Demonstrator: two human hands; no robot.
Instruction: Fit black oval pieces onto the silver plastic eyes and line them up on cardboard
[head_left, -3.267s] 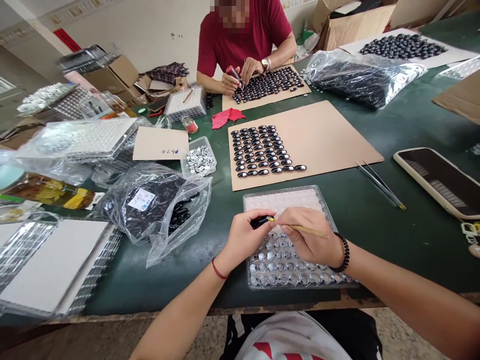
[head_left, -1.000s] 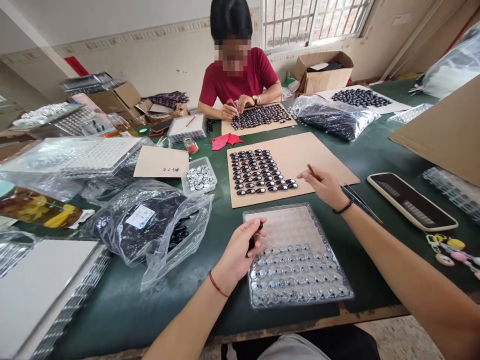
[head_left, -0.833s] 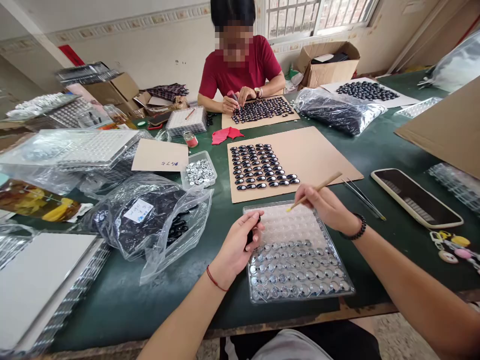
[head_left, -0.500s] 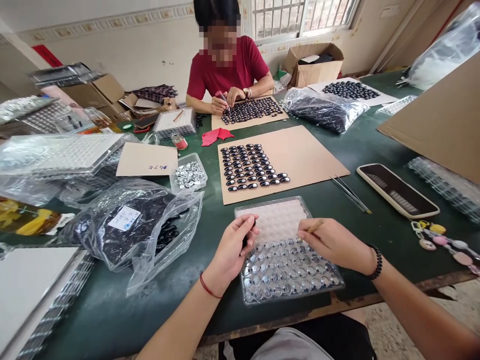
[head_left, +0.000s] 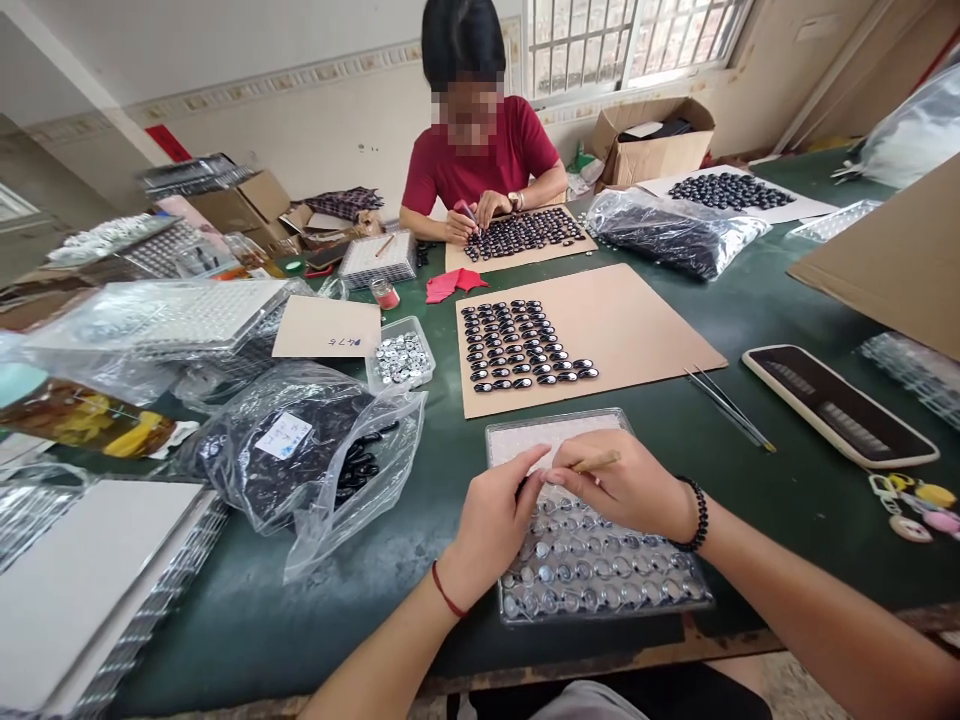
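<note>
Both hands meet over the far half of the clear blister tray (head_left: 600, 580), which lies at the near table edge on the green table (head_left: 750, 470).

Left hand (head_left: 499, 520): fingers curled, thumb and forefinger tips drawn together at the meeting point; something dark seems pinched there, but it is mostly hidden, so I cannot tell for sure what it is.

Right hand (head_left: 626, 485): pinching a thin wooden stick (head_left: 598, 462) between thumb and fingers, tip aimed at the left fingertips. Black bead bracelet on that wrist.

Tray: near rows filled with small shiny round pieces (head_left: 592, 575), far rows bare.

Beyond the tray, a cardboard sheet (head_left: 645, 315) carries rows of glossy black ovals (head_left: 521, 340). Tweezers (head_left: 727, 408) and a phone (head_left: 840, 405) lie to the right. A plastic bag of black parts (head_left: 300, 450) sits to the left, a small tub of silver discs (head_left: 401, 355) behind it. A co-worker in a red shirt works at another board across the table.

Risks (judgement only): the piece is small and the hands cover it, so a slip of the stick could flick it into the tray cells or onto the table; the tray overhangs near the table edge, and pressure from either wrist could tip or slide it and spill the filled rows
</note>
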